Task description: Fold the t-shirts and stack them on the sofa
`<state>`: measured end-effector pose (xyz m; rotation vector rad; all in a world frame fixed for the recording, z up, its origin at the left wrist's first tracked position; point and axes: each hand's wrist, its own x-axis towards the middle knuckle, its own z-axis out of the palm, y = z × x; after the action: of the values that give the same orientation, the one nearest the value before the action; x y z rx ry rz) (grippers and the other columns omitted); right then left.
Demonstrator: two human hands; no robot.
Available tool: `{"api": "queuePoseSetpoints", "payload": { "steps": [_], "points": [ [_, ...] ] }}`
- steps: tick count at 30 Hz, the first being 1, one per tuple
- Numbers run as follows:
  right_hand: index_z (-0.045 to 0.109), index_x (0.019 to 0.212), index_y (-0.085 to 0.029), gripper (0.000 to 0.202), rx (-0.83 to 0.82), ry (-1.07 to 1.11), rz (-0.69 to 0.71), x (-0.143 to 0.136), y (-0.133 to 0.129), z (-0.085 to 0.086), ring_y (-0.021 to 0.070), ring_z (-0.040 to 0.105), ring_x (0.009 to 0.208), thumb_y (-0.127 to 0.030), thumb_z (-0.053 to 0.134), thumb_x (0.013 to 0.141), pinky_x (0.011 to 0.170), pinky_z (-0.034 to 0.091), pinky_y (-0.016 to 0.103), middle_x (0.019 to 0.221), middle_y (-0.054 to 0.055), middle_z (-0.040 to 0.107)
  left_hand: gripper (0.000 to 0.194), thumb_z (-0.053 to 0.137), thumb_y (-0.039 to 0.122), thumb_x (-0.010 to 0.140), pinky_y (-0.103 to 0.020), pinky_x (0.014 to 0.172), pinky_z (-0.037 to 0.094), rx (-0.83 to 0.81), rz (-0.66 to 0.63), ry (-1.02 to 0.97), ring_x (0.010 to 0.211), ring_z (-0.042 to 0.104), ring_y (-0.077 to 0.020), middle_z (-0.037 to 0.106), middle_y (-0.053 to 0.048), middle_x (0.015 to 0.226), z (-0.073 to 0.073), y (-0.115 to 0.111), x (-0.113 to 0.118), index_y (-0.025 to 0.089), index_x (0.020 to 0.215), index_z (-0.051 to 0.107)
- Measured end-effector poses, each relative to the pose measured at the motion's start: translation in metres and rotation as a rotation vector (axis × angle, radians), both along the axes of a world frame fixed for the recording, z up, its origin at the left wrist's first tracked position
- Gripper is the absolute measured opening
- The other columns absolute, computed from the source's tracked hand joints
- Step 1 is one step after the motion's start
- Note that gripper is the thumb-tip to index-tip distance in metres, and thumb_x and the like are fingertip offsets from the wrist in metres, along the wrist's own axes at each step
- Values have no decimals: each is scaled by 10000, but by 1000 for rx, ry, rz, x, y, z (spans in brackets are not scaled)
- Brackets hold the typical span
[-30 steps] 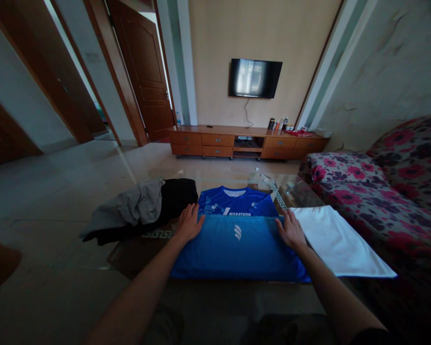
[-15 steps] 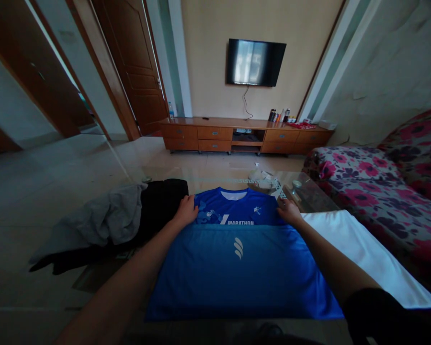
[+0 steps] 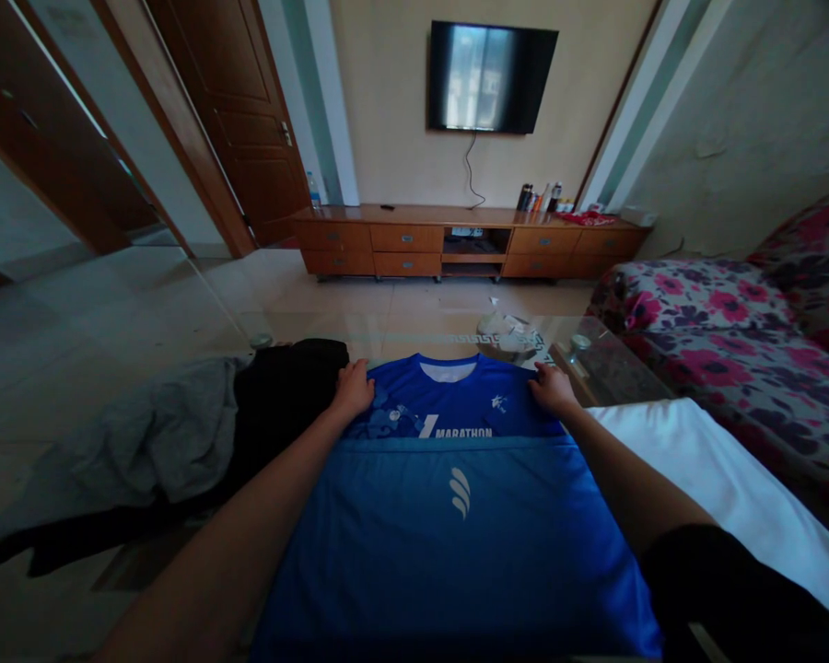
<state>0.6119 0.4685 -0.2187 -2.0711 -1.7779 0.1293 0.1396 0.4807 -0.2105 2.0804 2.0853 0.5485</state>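
Note:
A blue T-shirt (image 3: 456, 552) with "MARATHON" lettering lies on a glass table, its lower part folded up over the chest below the lettering. The collar points away from me. My left hand (image 3: 352, 389) has its fingers curled on the left shoulder edge of the shirt. At the opposite shoulder, my right hand (image 3: 554, 387) pinches the fabric. Just left of my left hand is a pile of dark clothing (image 3: 294, 391) with a grey garment (image 3: 158, 428) on it. A white cloth (image 3: 705, 479) spreads out beside my right forearm.
The glass table (image 3: 401, 327) has a patterned border and holds a crumpled plastic bag (image 3: 507, 333) near its far edge. Beyond stands a low wooden cabinet (image 3: 407, 239) with bottles, under a wall-mounted television (image 3: 492, 78). A floral sofa (image 3: 718, 359) borders the right side.
My view has tilted down and come closer, so the shirt looks larger. Both hands remain at the shirt's shoulders. The folded-up part still lies below the lettering.

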Motion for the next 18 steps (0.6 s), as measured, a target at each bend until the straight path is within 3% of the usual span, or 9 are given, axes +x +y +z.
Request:
{"api": "queuePoseSetpoints", "payload": {
  "steps": [2,5,7,10,14,18],
  "points": [
    [684,1291,-85,469,0,25,12,-2,-2,1,309,672,1055,-224,641,844,996,478,409,1102,191,727,487,574,198,882,-403,1009,472,-6,3,-33,1148,625,-301,674,-183,1224,3,2,2,108,1361,588],
    [766,1123,-147,333,13,84,27,-4,-8,7,251,697,904,-249,658,826,872,522,346,957,118,757,299,600,198,864,-362,939,502,-2,-28,-83,1024,676,-268,740,-127,1033,12,-2,4,161,1129,733],
    [781,1045,-166,280,39,129,29,-7,-14,16,223,700,834,-292,654,829,800,531,316,917,90,765,210,600,225,873,-354,913,508,26,-45,-113,987,680,-258,747,-108,965,23,-8,5,182,993,767],
    [770,1035,-166,317,107,206,42,-10,-28,37,207,702,793,-379,614,860,746,538,296,904,82,773,223,584,274,895,-350,901,511,92,-49,-146,976,675,-247,741,-109,1004,45,-23,5,175,979,766],
    [747,1006,-157,368,274,411,120,-11,-69,72,206,691,773,-466,615,855,741,548,306,893,88,767,260,556,326,918,-323,850,523,188,-110,-346,900,686,-215,748,-70,1001,78,-64,0,186,1033,742],
    [696,1037,-174,337,353,498,209,4,-142,97,198,676,789,-461,622,878,763,551,319,955,75,745,275,545,372,940,-301,785,520,229,-212,-494,833,674,-189,736,-30,978,105,-131,-17,212,1102,700]
  ]
}}
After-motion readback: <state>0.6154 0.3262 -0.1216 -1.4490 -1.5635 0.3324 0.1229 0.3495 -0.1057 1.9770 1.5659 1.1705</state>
